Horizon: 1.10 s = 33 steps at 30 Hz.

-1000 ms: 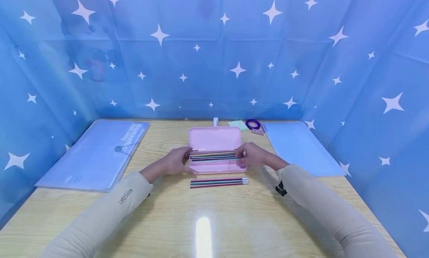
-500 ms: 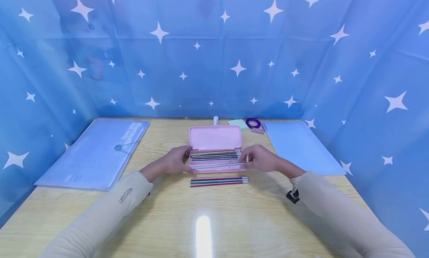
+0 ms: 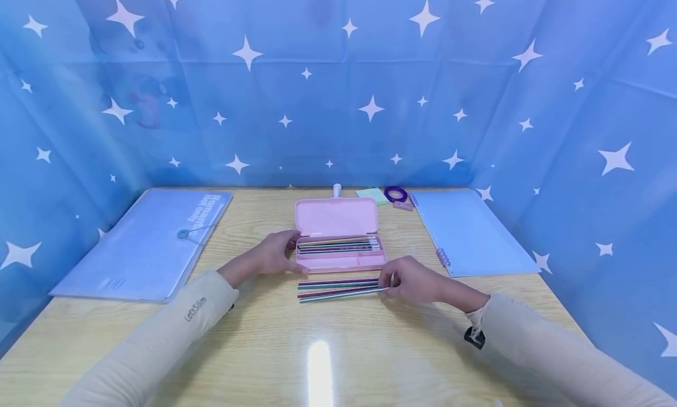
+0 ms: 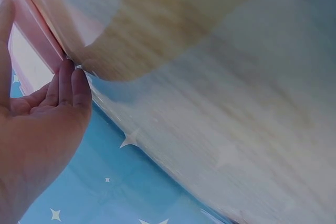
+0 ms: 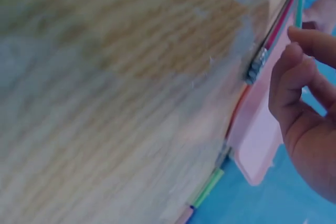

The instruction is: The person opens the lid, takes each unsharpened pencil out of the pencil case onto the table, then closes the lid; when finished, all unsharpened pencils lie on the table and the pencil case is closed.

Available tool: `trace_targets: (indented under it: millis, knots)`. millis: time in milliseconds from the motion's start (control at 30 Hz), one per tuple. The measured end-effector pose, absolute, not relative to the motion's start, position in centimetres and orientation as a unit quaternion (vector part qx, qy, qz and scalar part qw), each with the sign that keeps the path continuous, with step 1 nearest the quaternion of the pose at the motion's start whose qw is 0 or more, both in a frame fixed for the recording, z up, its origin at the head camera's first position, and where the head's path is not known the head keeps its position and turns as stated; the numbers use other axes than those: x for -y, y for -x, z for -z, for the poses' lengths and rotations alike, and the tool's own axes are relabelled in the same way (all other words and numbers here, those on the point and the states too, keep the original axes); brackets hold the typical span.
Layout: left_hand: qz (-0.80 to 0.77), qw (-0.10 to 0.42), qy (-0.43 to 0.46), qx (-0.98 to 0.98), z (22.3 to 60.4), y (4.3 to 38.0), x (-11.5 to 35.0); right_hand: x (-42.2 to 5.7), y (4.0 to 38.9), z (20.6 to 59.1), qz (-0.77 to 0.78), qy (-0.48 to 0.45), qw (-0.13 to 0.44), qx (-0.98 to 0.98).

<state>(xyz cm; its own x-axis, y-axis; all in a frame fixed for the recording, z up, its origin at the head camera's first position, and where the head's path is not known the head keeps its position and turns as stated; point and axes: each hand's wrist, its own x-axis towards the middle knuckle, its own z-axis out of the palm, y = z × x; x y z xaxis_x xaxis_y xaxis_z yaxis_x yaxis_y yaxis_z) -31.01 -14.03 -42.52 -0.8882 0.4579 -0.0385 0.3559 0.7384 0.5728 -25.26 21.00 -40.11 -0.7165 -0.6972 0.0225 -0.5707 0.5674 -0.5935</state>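
The right hand (image 3: 409,279) pinches the eraser end of a light green pencil (image 3: 346,295) between curled fingertips; the pencil runs leftward from the grip, lying against the row of pencils (image 3: 338,284) on the table (image 3: 328,348) (just in front of the case). The left hand (image 3: 272,257) rests with relaxed fingers against the left end of the open pink pencil case (image 3: 338,236), more pencils lying inside it

pink pencil case (image 3: 337,218), blue star-patterned backdrop (image 3: 338,84)
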Motion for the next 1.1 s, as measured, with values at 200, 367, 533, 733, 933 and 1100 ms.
trace_targets:
  millis: [200, 367, 533, 733, 933, 1100]
  knots:
    - [-0.293, 0.087, -0.225, -0.925, 42.5, 30.8, 13.9, -20.7, 25.0, 40.8, 0.291, 0.352, 0.078, -0.886]
    - [-0.296, 0.088, -0.228, -0.924, 42.4, 30.9, 13.8, -20.4, 24.8, 41.1, 0.289, 0.345, 0.059, -0.891]
    - [-0.293, 0.091, -0.223, -0.925, 42.3, 31.0, 13.9, -20.2, 24.7, 41.2, 0.274, 0.331, 0.041, -0.902]
    - [-0.293, 0.095, -0.214, -0.927, 42.2, 30.9, 14.0, -20.1, 24.9, 41.2, 0.254, 0.299, 0.019, -0.920]
    - [-0.293, 0.098, -0.218, -0.926, 42.3, 30.9, 14.0, -20.2, 25.1, 41.4, 0.242, 0.306, 0.019, -0.920]
    - [-0.292, 0.095, -0.215, -0.927, 42.3, 30.9, 14.0, -20.3, 25.3, 41.3, 0.247, 0.325, 0.030, -0.912]
